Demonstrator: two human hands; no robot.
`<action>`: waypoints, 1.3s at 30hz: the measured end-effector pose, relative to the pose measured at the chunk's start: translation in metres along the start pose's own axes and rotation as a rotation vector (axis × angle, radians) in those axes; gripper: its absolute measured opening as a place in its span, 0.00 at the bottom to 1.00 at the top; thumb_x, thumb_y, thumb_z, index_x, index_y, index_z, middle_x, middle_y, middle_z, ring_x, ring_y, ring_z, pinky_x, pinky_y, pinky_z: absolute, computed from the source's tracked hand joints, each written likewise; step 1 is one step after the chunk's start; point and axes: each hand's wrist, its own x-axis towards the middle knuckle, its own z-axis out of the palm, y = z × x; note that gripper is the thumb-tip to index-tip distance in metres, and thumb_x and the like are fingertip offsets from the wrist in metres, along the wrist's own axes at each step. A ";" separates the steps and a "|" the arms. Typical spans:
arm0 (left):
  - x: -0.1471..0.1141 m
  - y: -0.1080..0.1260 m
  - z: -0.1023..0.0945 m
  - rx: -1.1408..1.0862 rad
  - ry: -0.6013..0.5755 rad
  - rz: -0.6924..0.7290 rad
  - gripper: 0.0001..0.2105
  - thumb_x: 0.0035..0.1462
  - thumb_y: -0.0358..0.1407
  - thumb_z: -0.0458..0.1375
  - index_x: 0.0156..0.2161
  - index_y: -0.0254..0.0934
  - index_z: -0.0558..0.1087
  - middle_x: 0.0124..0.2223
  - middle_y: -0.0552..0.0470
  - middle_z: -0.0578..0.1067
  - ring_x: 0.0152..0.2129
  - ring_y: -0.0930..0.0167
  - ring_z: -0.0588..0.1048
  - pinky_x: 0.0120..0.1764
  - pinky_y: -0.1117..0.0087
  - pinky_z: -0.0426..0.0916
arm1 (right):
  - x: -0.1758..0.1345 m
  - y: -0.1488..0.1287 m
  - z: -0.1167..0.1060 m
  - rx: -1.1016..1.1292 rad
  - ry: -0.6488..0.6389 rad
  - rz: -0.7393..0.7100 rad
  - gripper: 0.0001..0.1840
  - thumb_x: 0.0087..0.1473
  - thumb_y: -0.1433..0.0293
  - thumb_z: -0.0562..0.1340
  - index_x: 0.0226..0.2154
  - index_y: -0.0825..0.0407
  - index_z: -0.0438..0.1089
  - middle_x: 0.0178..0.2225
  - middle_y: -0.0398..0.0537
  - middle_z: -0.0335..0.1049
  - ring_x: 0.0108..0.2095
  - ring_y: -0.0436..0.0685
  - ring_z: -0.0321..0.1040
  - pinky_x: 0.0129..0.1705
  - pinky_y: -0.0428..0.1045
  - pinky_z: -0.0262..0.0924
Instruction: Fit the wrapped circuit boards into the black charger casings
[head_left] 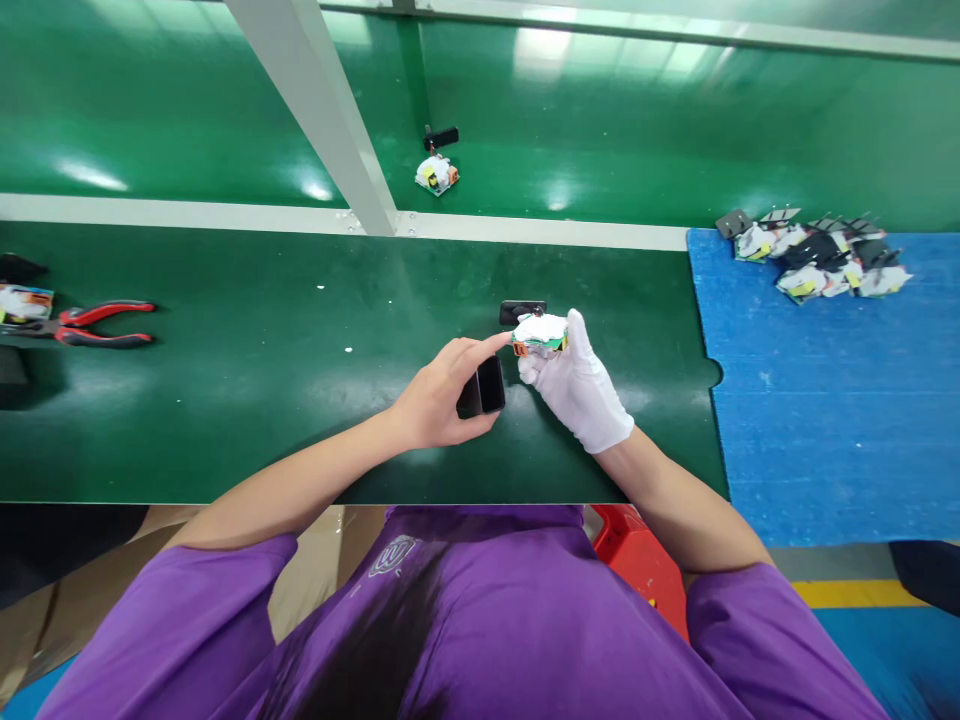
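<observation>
My bare left hand is closed around a small black plastic case, whose hollow open end faces right. Its index finger reaches out to the edge of a circuit board. That board carries white filler, an orange part and a yellow part, and my white-gloved right hand grips it between thumb and fingers. Just behind the board is a flat black piece, apparently joined to it; the joint is hard to make out.
Red-handled pliers lie at the left beside another board. One more board sits behind the white rail. Several boards with black plates are grouped on the blue mat. A slanted white post rises at the back.
</observation>
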 end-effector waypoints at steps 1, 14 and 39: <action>0.000 0.000 0.001 0.063 -0.003 0.038 0.39 0.52 0.33 0.60 0.67 0.44 0.51 0.48 0.46 0.72 0.43 0.65 0.72 0.43 0.64 0.72 | 0.000 0.001 0.000 -0.002 0.000 0.003 0.26 0.49 0.42 0.66 0.34 0.47 0.75 0.32 0.41 0.73 0.25 0.46 0.67 0.25 0.42 0.65; 0.000 0.002 0.003 0.594 -0.017 0.217 0.33 0.54 0.32 0.56 0.66 0.41 0.60 0.50 0.42 0.72 0.43 0.61 0.73 0.41 0.62 0.71 | -0.005 0.002 0.009 0.068 0.038 0.057 0.26 0.44 0.43 0.69 0.34 0.47 0.78 0.34 0.42 0.77 0.36 0.51 0.73 0.38 0.45 0.68; 0.001 0.000 0.002 -0.526 0.055 -0.227 0.29 0.52 0.46 0.67 0.53 0.43 0.57 0.50 0.45 0.72 0.48 0.65 0.76 0.46 0.63 0.73 | -0.011 -0.003 0.009 -0.151 -0.037 -0.098 0.26 0.46 0.44 0.69 0.37 0.47 0.73 0.38 0.44 0.76 0.32 0.53 0.72 0.33 0.48 0.69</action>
